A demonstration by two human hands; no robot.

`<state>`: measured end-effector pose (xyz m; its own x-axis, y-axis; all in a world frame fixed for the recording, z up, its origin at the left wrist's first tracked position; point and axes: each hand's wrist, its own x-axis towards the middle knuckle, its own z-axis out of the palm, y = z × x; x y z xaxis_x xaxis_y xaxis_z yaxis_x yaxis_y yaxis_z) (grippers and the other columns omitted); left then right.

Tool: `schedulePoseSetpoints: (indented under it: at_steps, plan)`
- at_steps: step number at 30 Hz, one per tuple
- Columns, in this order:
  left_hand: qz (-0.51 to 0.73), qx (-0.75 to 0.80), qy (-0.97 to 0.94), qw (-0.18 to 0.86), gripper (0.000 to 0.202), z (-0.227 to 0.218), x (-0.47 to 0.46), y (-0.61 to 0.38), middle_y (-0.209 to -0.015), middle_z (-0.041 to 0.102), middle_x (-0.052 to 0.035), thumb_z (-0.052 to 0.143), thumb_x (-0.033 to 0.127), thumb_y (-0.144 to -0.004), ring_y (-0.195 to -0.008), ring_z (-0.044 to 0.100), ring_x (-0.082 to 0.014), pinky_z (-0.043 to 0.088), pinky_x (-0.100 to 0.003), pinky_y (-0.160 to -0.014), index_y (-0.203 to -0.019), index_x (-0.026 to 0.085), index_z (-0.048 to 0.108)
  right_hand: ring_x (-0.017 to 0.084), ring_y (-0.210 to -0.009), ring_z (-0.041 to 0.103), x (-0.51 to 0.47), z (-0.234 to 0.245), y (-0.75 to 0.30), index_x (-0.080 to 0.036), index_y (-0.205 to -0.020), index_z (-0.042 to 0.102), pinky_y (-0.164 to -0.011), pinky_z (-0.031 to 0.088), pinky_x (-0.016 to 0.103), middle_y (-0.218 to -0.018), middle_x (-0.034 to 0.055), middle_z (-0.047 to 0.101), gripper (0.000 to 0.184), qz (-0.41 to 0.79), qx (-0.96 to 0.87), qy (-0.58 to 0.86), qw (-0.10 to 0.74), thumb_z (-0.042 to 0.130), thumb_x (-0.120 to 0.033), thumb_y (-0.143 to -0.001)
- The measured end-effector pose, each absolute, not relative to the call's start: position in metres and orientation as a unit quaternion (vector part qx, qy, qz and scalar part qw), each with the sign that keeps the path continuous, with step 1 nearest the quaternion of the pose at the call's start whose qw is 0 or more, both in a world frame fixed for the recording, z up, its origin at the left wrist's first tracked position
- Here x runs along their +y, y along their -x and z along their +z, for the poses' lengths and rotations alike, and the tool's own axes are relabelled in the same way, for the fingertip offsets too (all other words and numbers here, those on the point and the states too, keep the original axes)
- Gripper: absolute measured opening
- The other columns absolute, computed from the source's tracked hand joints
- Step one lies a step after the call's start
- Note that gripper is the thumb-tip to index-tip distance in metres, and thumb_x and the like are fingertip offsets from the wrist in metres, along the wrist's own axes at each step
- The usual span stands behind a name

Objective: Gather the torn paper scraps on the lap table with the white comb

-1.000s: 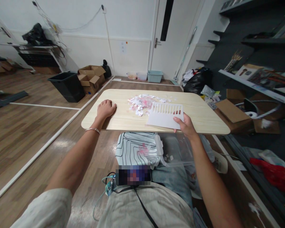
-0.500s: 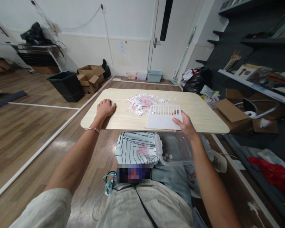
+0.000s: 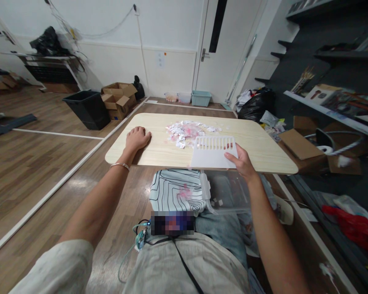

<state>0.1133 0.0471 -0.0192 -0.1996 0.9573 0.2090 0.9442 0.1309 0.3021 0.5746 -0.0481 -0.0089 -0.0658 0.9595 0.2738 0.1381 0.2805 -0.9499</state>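
My right hand [image 3: 241, 160] grips the right side of a flat white plastic scraper [image 3: 213, 157], its thumb on top. A row of slots runs along the scraper's far edge. It lies over the near part of a pale wooden tabletop [image 3: 263, 151]. Just beyond its far left corner is a heap of torn white paper scraps [image 3: 184, 131], stained pink in the middle. My left hand [image 3: 138, 138] rests on the tabletop's left side, thumb apart from the fingers, holding nothing.
Below the near table edge are a striped cloth [image 3: 168, 192] with a pink stain and a clear plastic box [image 3: 230, 194] holding small pale pieces. A black bin [image 3: 88, 110] stands beyond on the left. Cardboard boxes [image 3: 303, 143] sit right of the table.
The whole view has shifted slightly to the right in the picture. Both hands, the scraper and the paper heap keep nearly the same places on the table.
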Motion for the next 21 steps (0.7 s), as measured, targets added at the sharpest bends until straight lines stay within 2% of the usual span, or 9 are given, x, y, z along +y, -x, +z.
schedulePoseSetpoints:
  at_steps: [4, 13, 17, 21]
  plan:
    - [0.188, 0.75, -0.634, 0.018, 0.06, -0.019, 0.047, -0.113, -0.167, 0.07, -0.0294, 0.044, 0.05, -0.11, -0.159, 0.062, -0.048, 0.046, -0.062, -0.135, -0.149, 0.015, 0.073, 0.036, -0.116, 0.079, -0.047, -0.011, -0.576, -0.027, -0.113, 0.076, -0.097, 0.067, 0.043, -0.124, 0.0097, 0.088, 0.061, 0.392, -0.602, 0.447, 0.533, 0.103, -0.063, -0.072]
    - [0.182, 0.751, -0.635, 0.014, 0.061, -0.02, 0.048, -0.112, -0.169, 0.069, -0.0285, 0.044, 0.05, -0.111, -0.16, 0.061, -0.0471, 0.048, -0.061, -0.134, -0.153, 0.015, 0.072, 0.036, -0.118, 0.079, -0.045, -0.016, -0.58, -0.027, -0.116, 0.079, -0.105, 0.066, 0.046, -0.124, 0.0089, 0.087, 0.061, 0.395, -0.609, 0.441, 0.528, 0.104, -0.064, -0.074]
    - [0.171, 0.757, -0.631, 0.01, 0.063, -0.018, 0.047, -0.114, -0.17, 0.068, -0.0297, 0.042, 0.05, -0.112, -0.16, 0.061, -0.0465, 0.049, -0.059, -0.134, -0.154, 0.012, 0.071, 0.035, -0.114, 0.079, -0.041, -0.021, -0.581, -0.027, -0.114, 0.078, -0.107, 0.066, 0.047, -0.12, 0.0077, 0.087, 0.062, 0.394, -0.603, 0.437, 0.538, 0.104, -0.067, -0.074]
    - [0.172, 0.757, -0.631, 0.006, 0.059, -0.017, 0.046, -0.116, -0.167, 0.071, -0.028, 0.044, 0.048, -0.112, -0.157, 0.064, -0.0464, 0.05, -0.06, -0.133, -0.151, 0.015, 0.073, 0.035, -0.119, 0.081, -0.035, -0.028, -0.58, -0.027, -0.118, 0.08, -0.111, 0.066, 0.047, -0.124, 0.0084, 0.088, 0.066, 0.378, -0.589, 0.433, 0.568, 0.103, -0.073, -0.076]
